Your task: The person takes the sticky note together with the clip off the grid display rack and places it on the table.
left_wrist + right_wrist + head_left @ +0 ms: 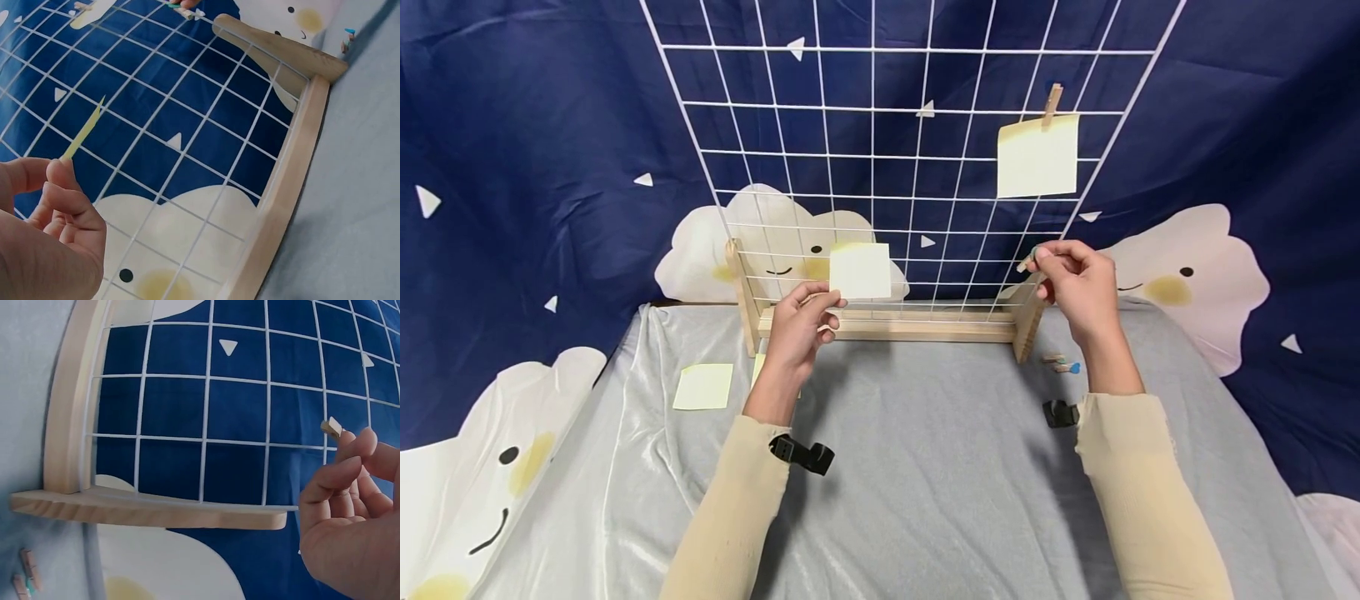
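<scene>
My left hand pinches a pale yellow sticky note by its lower left corner, holding it up before the lower part of a white wire grid. Seen from the left wrist, that note is nearly edge-on and apart from the wires. Near the grid's lower right side, my right hand pinches a small wooden clothespin between thumb and fingertips. Another sticky note hangs at the grid's upper right, clipped by a wooden clothespin.
The grid stands in a wooden base on a grey cloth. A sticky note lies at the left; another is partly hidden by the left wrist. Several small clothespins lie at the right. A dark blue curtain hangs behind.
</scene>
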`<state>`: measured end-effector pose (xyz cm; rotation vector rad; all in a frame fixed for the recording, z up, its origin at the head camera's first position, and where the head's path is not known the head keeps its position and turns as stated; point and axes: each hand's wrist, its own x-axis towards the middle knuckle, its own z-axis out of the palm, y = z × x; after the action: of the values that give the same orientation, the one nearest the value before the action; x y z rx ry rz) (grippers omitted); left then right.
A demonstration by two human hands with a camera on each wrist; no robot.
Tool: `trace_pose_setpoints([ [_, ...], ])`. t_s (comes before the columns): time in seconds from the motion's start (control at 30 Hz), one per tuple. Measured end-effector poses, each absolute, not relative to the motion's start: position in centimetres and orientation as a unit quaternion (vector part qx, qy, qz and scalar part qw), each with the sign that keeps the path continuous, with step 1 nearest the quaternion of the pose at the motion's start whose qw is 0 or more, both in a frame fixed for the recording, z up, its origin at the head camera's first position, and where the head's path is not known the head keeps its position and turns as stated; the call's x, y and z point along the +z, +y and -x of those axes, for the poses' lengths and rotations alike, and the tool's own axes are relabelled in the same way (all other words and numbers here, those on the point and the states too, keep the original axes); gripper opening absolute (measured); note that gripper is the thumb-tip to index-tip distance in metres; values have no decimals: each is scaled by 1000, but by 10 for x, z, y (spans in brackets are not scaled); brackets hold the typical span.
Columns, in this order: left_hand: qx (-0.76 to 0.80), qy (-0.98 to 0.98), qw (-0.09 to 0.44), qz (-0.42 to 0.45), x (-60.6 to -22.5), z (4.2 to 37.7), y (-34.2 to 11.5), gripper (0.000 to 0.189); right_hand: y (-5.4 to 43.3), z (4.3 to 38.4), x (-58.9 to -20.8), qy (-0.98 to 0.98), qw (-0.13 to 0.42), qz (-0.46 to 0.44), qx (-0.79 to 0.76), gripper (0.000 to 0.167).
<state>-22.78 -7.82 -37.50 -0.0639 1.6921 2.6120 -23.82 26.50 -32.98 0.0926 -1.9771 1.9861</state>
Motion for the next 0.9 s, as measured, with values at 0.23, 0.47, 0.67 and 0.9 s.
trace_pose_setpoints([
  [0.23,835,550,13,33,-385,223,-81,10,271,235,-342,-706,169,-11,688,8],
  [0.47,828,558,13,46,-399,221,-83,14,277,236,-350,-730,161,15,664,9],
  [0.67,823,564,15,62,-410,219,-85,13,283,237,-359,-717,160,22,678,6],
  [0.9,818,571,17,67,-421,217,-89,12,293,235,-368,-720,148,45,676,6],
])
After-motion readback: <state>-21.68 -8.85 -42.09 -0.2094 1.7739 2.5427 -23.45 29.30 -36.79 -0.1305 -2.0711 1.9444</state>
